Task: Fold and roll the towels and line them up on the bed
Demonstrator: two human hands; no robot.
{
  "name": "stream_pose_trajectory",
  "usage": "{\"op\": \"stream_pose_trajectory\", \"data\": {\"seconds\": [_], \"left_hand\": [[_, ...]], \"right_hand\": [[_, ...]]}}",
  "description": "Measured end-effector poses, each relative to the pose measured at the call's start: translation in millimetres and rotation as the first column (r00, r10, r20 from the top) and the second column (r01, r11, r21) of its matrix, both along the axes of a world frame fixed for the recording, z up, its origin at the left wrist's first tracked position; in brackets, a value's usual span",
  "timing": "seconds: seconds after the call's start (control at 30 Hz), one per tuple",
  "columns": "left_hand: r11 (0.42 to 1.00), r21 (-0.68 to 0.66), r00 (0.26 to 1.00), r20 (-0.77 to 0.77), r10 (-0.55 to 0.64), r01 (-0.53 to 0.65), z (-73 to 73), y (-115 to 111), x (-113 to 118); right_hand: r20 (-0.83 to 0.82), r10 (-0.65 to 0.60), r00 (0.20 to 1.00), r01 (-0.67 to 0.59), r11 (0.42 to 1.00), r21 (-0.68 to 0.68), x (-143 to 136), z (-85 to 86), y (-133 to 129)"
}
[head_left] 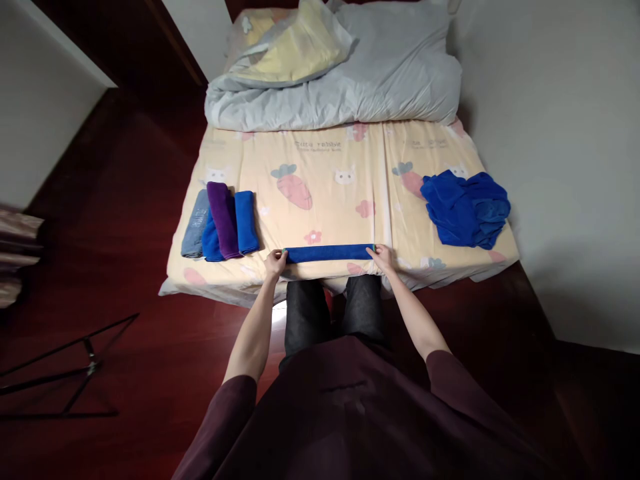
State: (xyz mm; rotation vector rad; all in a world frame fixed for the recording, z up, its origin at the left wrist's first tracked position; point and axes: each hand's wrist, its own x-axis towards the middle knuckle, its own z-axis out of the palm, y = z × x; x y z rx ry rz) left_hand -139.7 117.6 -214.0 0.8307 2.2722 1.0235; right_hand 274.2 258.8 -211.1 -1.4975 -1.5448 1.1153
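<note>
A blue towel (329, 253) lies folded into a long narrow strip along the near edge of the bed (325, 167). My left hand (275, 262) grips its left end and my right hand (383, 257) grips its right end. To the left, several folded towels (223, 222) in grey, blue and purple lie side by side on the sheet. At the right of the bed sits a loose heap of blue towels (466, 208).
A crumpled grey and yellow duvet (335, 67) covers the far end of the bed. A white wall runs along the right side. Dark red wooden floor surrounds the bed; a black metal stand (75, 373) lies on it at the lower left.
</note>
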Motion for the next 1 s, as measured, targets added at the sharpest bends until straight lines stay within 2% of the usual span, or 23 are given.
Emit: {"op": "stream_pose_trajectory", "data": {"seconds": [0.1, 0.2, 0.27, 0.33, 0.4, 0.47, 0.5, 0.53, 0.6, 0.7, 0.77, 0.83, 0.87, 0.9, 0.93, 0.97, 1.0], "left_hand": [[1.000, 0.004, 1.000, -0.013, 0.001, -0.001, -0.2, 5, -1], [1.000, 0.019, 0.999, -0.050, -0.021, 0.022, 6.1, 6, 1], [0.998, 0.049, 0.995, -0.092, -0.037, 0.042, 13.8, 4, 7], [0.987, 0.097, 0.972, -0.210, -0.106, 0.129, 22.4, -2, 18], [0.941, 0.098, 0.891, -0.367, -0.268, 0.324, 29.7, -9, 32], [0.841, 0.023, 0.752, -0.462, -0.470, 0.540, 33.8, -15, 46], [0.791, -0.019, 0.695, -0.465, -0.549, 0.612, 34.5, -17, 51], [0.753, -0.052, 0.657, -0.452, -0.603, 0.656, 34.4, -18, 56], [0.734, -0.085, 0.649, -0.407, -0.643, 0.674, 32.8, -17, 59], [0.781, -0.050, 0.733, -0.311, -0.605, 0.623, 32.5, -13, 57], [0.820, 0.026, 0.804, -0.222, -0.552, 0.571, 36.1, -12, 57], [0.875, 0.150, 0.887, -0.104, -0.450, 0.461, 41.4, -17, 62], [0.904, 0.225, 0.929, -0.017, -0.369, 0.363, 43.8, -21, 68], [0.930, 0.296, 0.959, 0.116, -0.259, 0.216, 45.5, -27, 76], [0.941, 0.337, 0.950, 0.280, -0.140, 0.039, 46.3, -33, 85], [0.933, 0.334, 0.894, 0.446, -0.031, -0.134, 46.0, -39, 95], [0.916, 0.294, 0.807, 0.588, 0.052, -0.274, 45.0, -44, 105]], "right_hand": [[0.034, 0.003, 0.999, -0.003, 1.000, -0.001, -1, 2.7, 4], [0.105, 0.010, 0.994, -0.010, 1.000, 0.004, 0, 10.6, 8], [0.234, 0.016, 0.972, -0.032, 0.997, 0.068, -2, 19.2, 6], [0.400, 0.030, 0.916, -0.117, 0.974, 0.196, -9, 29.4, 1], [0.519, 0.090, 0.850, -0.278, 0.914, 0.296, -20, 39.4, -7], [0.585, 0.237, 0.776, -0.486, 0.816, 0.314, -34, 46.8, -16], [0.607, 0.321, 0.727, -0.585, 0.753, 0.301, -40, 49.0, -21], [0.626, 0.392, 0.674, -0.665, 0.691, 0.283, -46, 50.0, -25], [0.663, 0.471, 0.581, -0.757, 0.613, 0.228, -53, 48.7, -31], [0.699, 0.495, 0.516, -0.771, 0.623, 0.129, -51, 42.1, -36], [0.700, 0.503, 0.508, -0.763, 0.639, 0.094, -45, 38.0, -35], [0.687, 0.504, 0.522, -0.751, 0.654, 0.090, -39, 35.9, -31], [0.680, 0.502, 0.535, -0.740, 0.667, 0.091, -37, 35.8, -28], [0.673, 0.499, 0.547, -0.728, 0.680, 0.088, -35, 36.2, -26], [0.668, 0.498, 0.554, -0.717, 0.692, 0.079, -34, 37.1, -23], [0.666, 0.497, 0.557, -0.708, 0.703, 0.068, -33, 38.7, -20], [0.666, 0.497, 0.556, -0.702, 0.710, 0.056, -33, 40.8, -17]]}}
